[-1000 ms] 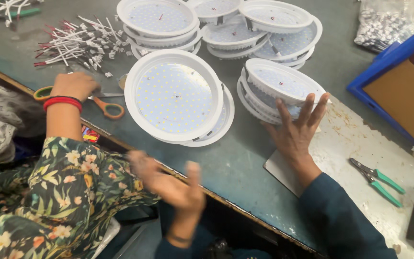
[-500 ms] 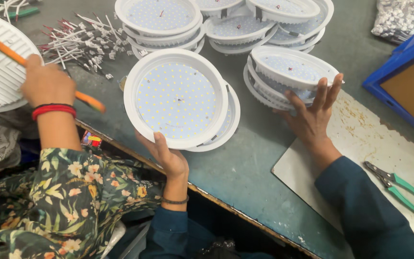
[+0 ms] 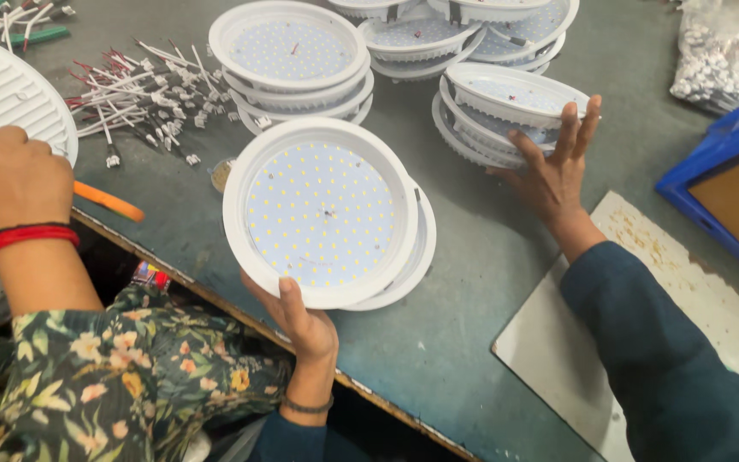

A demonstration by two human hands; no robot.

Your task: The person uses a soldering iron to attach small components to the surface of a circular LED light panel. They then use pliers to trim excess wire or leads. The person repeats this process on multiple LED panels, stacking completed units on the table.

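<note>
A round white LED lamp (image 3: 322,210) with a dotted face lies on another lamp shell at the table's near edge. My left hand (image 3: 301,321) comes up from below the edge and grips its near rim, thumb on top. My right hand (image 3: 553,167) rests with fingers spread against a stack of similar lamps (image 3: 506,98) to the right. Both my sleeves are dark blue.
A co-worker's hand (image 3: 6,171) with a red bangle and floral sleeve holds a ribbed white disc (image 3: 10,94) at left. Loose wired connectors (image 3: 143,94), more lamp stacks (image 3: 288,51), orange-handled scissors (image 3: 109,201), a blue tray (image 3: 729,171) and a pale board (image 3: 635,282) surround them.
My left hand rose from below the table edge and took hold of the lamp's near rim. The co-worker's hand moved left from the scissors onto the ribbed disc. My right hand stayed on the stack.
</note>
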